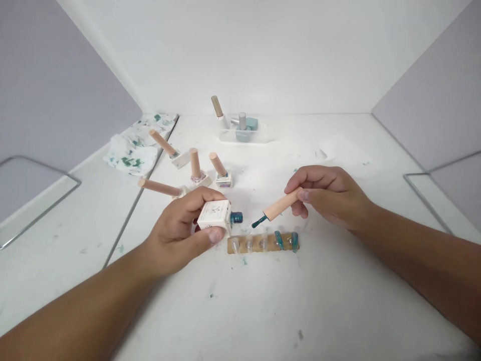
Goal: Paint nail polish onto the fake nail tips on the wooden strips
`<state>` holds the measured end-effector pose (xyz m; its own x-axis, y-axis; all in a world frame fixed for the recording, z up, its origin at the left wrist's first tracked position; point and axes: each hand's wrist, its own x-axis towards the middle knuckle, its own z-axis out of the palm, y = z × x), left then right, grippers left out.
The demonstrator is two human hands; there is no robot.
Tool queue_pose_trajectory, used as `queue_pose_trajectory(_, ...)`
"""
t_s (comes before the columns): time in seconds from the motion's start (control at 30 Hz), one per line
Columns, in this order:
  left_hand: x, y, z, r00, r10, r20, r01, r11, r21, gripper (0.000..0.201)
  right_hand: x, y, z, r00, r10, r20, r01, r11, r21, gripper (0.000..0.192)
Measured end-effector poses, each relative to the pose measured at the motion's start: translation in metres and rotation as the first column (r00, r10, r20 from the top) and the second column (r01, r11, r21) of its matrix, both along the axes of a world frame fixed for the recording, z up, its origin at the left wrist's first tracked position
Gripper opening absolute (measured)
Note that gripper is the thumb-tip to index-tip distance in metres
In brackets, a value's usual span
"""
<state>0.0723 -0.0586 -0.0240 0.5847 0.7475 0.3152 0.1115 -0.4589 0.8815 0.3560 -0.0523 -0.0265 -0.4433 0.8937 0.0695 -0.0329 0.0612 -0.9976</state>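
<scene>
My left hand (188,225) is closed around a white nail polish bottle (215,214), tilted on its side with its teal-smeared neck pointing right. Between the thumb and fingers of my right hand (323,195) is a nail polish brush (281,204) with a peach cap handle. Its teal-coated bristles angle down to the left, apart from the bottle neck. Below both hands lies a brown strip (268,243) carrying several false nails. The two at the right, one a teal nail (295,241), are coloured; the others, such as a clear nail (235,244), look clear.
Several peach-capped bottles, including an upright-standing one (223,173), sit behind my left hand. A paint-stained tissue (131,150) lies at the left. At the back is a clear tray (259,135) with bottles. Metal wire frames (417,174) stand at both sides.
</scene>
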Motion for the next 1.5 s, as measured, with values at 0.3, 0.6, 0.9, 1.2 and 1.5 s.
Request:
queue_pose_trajectory(0.3, -0.0015, 0.0013, -0.0033, 1.0, 0.004, -0.004, -0.004, 1.0, -0.02, 0.022, -0.0066, -0.0054, 0.0106, 0.952, -0.001, 0.307, 0.009, 1.0, -0.026, 0.012)
queue_pose_trajectory(0.6, -0.0028, 0.0016, -0.0035, 0.999, 0.034, -0.008, -0.034, 0.999, 0.007, 0.025, -0.0053, -0.0021, 0.0072, 0.953, -0.089, 0.291, 0.076, 0.996, 0.057, 0.015)
queue_pose_trajectory(0.9, -0.0009, 0.0014, -0.0003, 1.0, -0.01, 0.007, 0.011, 1.0, -0.017, 0.021, -0.0024, 0.0012, 0.0044, 0.934, -0.103, 0.341, 0.091, 0.995, 0.051, 0.016)
queue_pose_trajectory(1.2, -0.0023, 0.0015, -0.0005, 1.0, -0.008, -0.007, 0.008, 1.0, -0.014, 0.022, -0.005, -0.0016, 0.0066, 0.931, -0.054, 0.362, 0.044, 0.998, 0.035, 0.013)
queue_pose_trajectory(1.5, -0.0031, 0.0022, -0.001, 1.0, -0.002, -0.027, 0.003, 1.0, 0.013, 0.021, -0.0034, -0.002, 0.0063, 0.953, -0.005, 0.302, -0.014, 0.998, 0.06, 0.013)
